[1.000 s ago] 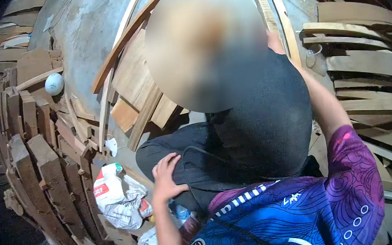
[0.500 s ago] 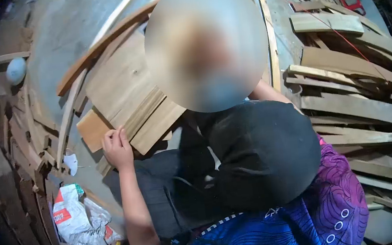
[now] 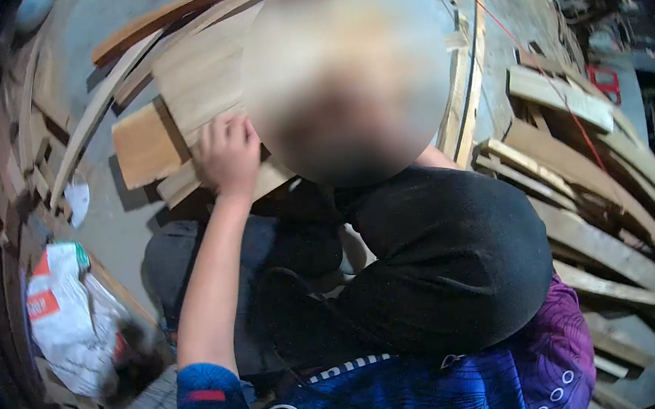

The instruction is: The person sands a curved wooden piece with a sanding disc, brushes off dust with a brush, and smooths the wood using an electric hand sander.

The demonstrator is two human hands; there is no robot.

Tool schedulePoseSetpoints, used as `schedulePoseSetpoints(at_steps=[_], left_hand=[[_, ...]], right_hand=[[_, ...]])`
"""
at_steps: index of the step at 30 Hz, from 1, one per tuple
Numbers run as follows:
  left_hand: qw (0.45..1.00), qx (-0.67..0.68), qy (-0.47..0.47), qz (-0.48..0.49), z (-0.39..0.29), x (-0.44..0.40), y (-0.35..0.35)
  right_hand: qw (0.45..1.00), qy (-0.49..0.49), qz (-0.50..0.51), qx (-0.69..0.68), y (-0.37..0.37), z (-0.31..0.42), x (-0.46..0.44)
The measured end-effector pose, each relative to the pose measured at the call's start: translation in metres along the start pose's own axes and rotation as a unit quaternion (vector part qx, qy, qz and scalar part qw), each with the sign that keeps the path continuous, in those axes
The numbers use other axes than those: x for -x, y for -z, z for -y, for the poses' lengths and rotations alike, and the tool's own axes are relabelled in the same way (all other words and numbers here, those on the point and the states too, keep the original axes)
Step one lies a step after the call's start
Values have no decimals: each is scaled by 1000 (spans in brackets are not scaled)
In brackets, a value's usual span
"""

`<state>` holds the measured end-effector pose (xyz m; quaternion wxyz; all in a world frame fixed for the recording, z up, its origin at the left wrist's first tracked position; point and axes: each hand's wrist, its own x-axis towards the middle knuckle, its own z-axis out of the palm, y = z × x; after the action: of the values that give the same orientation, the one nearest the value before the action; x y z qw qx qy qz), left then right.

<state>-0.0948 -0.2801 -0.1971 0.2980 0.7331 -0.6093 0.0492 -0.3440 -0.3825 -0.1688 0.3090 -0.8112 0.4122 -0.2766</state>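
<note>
My left hand lies over the near edge of a pale wooden board, its fingers bent and close together on the wood. Narrower wooden strips lie along that edge, partly under the hand. To its left is a small orange-brown wood block. A round blur covers the middle of the view, with the right part of the board. Of my right arm only a bit of forearm shows below the blur; my right hand and anything in it are hidden.
Stacked planks line the right side, and more wood pieces lie at the left. A white sack sits at lower left. A long curved brown strip crosses behind the board. A red string runs across the upper right.
My left hand has shifted up and right along the board's near edge. The view has moved, so the sack and side wood sit differently in it.
</note>
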Motion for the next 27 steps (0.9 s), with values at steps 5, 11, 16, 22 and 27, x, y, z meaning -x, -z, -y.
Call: schedulePoseSetpoints(at_steps=[5, 11, 16, 22, 27], left_hand=[[991, 82, 53, 96, -19, -8, 26], [980, 91, 96, 146, 61, 44, 86], [978, 111, 30, 174, 49, 32, 64], [981, 104, -57, 150, 30, 38, 36], [979, 124, -44, 156, 34, 43, 33]], right_hand=[[967, -59, -174, 175, 69, -42, -22], [975, -76, -104, 182, 37, 22, -22], [997, -45, 50, 37, 11, 21, -26], [981, -108, -147, 72, 48, -5, -43], [968, 102, 229, -17, -36, 52, -47]])
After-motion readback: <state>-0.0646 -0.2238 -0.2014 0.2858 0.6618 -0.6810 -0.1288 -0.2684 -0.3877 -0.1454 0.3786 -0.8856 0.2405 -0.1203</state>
